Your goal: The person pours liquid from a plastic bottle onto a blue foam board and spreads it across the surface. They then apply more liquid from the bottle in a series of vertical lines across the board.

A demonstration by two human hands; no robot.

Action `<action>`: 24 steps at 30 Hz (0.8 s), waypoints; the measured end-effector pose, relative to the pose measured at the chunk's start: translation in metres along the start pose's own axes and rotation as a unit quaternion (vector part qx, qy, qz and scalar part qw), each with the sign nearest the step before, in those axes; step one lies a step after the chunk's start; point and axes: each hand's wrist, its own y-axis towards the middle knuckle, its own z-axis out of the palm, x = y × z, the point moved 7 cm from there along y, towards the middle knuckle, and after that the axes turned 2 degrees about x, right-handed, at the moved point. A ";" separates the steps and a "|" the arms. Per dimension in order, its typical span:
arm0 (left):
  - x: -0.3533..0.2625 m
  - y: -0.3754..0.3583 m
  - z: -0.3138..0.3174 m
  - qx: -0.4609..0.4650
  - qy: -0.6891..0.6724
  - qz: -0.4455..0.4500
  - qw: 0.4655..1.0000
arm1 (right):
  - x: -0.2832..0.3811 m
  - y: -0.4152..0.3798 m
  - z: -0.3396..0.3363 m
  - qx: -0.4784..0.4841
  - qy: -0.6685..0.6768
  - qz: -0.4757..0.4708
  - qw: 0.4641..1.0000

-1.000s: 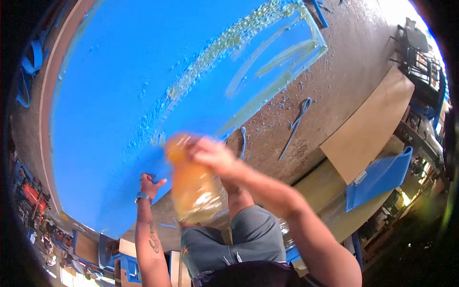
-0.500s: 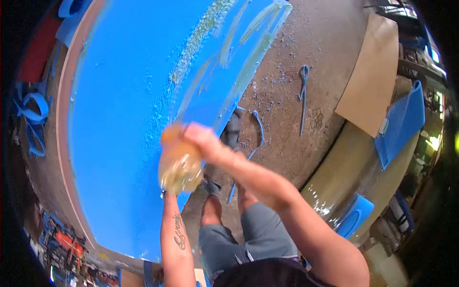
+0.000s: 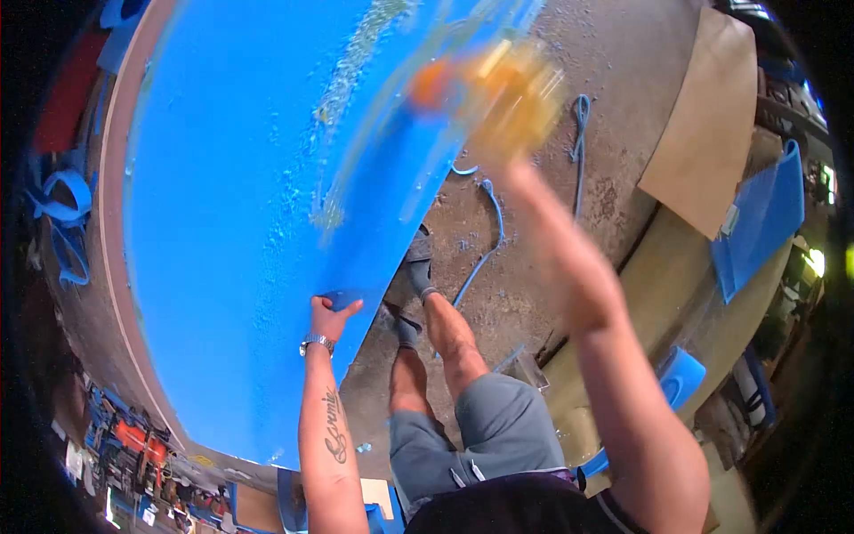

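A large bright blue sheet (image 3: 222, 205) spans the left and middle of the view. Glossy streaks and a pale speckled band cross its upper part. My left hand (image 3: 329, 319) is low on the sheet, thumb stretched sideways, its fingers by a dark blue shape too unclear to name. My right hand (image 3: 520, 169) is raised over the sheet's right edge, blurred, closed on a yellowish container (image 3: 516, 102). The container is tipped, its orange end (image 3: 431, 84) toward the sheet. Motion smears its outline.
Blue strips (image 3: 494, 227) and crumbs lie on the brown floor (image 3: 614, 160) at right. A tan board (image 3: 703, 125) and a bent blue piece (image 3: 761, 222) are further right. More blue loops (image 3: 67, 200) hang at left. My feet stand beside the sheet's edge.
My right hand and the container have swung up and right, away from my left hand, which now shows on the sheet. Glossy streaks now reach lower on the sheet.
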 end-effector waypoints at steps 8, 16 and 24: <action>0.038 0.031 0.015 0.015 -0.028 0.060 0.998 | 0.062 -0.126 0.080 0.232 -0.341 -0.195 0.890; 0.017 0.020 0.012 0.000 -0.013 0.052 0.999 | 0.011 -0.093 -0.042 -0.105 0.002 0.048 0.993; 0.061 -0.012 -0.012 -0.111 -0.117 0.141 0.977 | 0.014 -0.254 0.097 -0.002 -0.053 0.109 0.993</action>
